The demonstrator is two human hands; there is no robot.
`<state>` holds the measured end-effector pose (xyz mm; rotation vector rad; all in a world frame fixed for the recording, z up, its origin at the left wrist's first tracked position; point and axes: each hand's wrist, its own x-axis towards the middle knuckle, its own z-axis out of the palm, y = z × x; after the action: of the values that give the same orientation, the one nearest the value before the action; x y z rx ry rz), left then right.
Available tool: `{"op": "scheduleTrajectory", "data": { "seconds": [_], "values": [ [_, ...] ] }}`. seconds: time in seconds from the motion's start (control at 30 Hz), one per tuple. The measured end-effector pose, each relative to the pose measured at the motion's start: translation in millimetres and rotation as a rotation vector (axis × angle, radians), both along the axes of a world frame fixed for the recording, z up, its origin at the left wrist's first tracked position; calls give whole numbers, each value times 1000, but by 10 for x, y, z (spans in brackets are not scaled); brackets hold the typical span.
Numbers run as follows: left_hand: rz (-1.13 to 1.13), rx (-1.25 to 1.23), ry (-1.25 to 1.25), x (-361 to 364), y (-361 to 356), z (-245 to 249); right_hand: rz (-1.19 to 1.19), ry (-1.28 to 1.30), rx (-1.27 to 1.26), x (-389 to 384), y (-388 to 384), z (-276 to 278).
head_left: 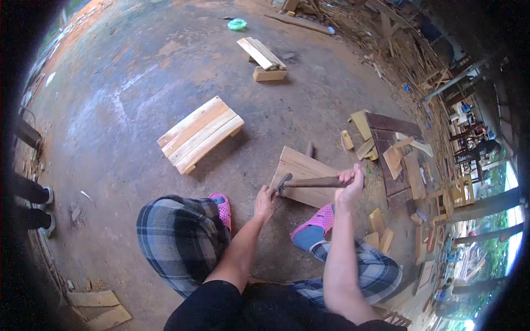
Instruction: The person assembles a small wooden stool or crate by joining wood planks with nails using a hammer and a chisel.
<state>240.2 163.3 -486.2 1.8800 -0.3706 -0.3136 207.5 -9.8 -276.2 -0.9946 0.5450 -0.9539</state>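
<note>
A hammer (314, 182) lies across the near part of a wooden board piece (303, 165), with its metal head at the left. My right hand (351, 183) is wrapped round the end of its wooden handle. Beside the hammer head, at the board's left edge, my left hand (265, 202) has its fingers pinched together; what they hold is too small to make out. The board piece rests on the floor between my feet, partly over my pink right shoe's front. A short dark rod (311, 150) stands at its far edge.
A slatted wooden piece (201, 133) sits ahead on the left, and a smaller one (261, 53) farther off. Wood offcuts lie on a dark panel (395, 129) at the right. Another person's feet (48, 207) show at the far left.
</note>
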Motion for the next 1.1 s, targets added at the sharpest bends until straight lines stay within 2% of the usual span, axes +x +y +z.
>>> {"op": "scheduleTrajectory", "data": {
  "seconds": [0.03, 0.1, 0.13, 0.2, 0.27, 0.4, 0.43, 0.5, 0.53, 0.6, 0.67, 0.73, 0.77, 0.87, 0.93, 0.97, 1.0, 1.03, 1.1],
  "values": [
    [28, -6, -6, -20, -38, 41, -141, 24, -146, -3, 314, 188],
    [34, -4, -1, -111, -136, 35, -169, 36, -223, -69, 541, 272],
    [26, -52, 96, -160, -217, 14, -188, 37, -301, -120, 568, 275],
    [-6, -93, 192, -230, -388, -21, -286, 2, -274, -154, 401, 279],
    [-109, -140, 426, -273, -551, -23, -401, 4, -289, -248, 209, 342],
    [-191, -120, 420, -202, -583, 311, -348, -8, -342, -395, 95, 323],
    [-191, -110, 416, -181, -553, 301, -350, -10, -333, -415, 41, 213],
    [-174, -13, 432, -132, -442, 236, -420, 195, -427, -424, -2, 21],
    [-177, -2, 424, -122, -374, 176, -426, 190, -416, -434, 17, 5],
    [-46, 78, 385, -126, -217, 43, -348, 184, -365, -435, 74, -4],
    [-21, 85, 461, -155, -117, -70, -288, 206, -364, -446, 26, -6],
    [9, 291, 403, -187, -22, -75, -228, 218, -363, -452, -49, -27],
    [8, 302, 386, -207, 4, -88, -254, 261, -392, -445, -85, -53],
    [31, 278, 377, -287, -25, -198, -318, 322, -405, -453, -8, 7],
    [50, 178, 450, -339, -114, -216, -355, 337, -391, -459, 15, 23],
    [51, 75, 438, -350, -181, -303, -380, 420, -488, -444, -4, -34],
    [47, 79, 420, -351, -217, -169, -403, 507, -585, -426, -32, -108],
    [21, 10, 445, -378, -236, 60, -389, 353, -530, -367, -17, -162],
    [-17, -78, 443, -447, -201, 646, -391, 304, -600, -354, 74, -76]
  ]
}}
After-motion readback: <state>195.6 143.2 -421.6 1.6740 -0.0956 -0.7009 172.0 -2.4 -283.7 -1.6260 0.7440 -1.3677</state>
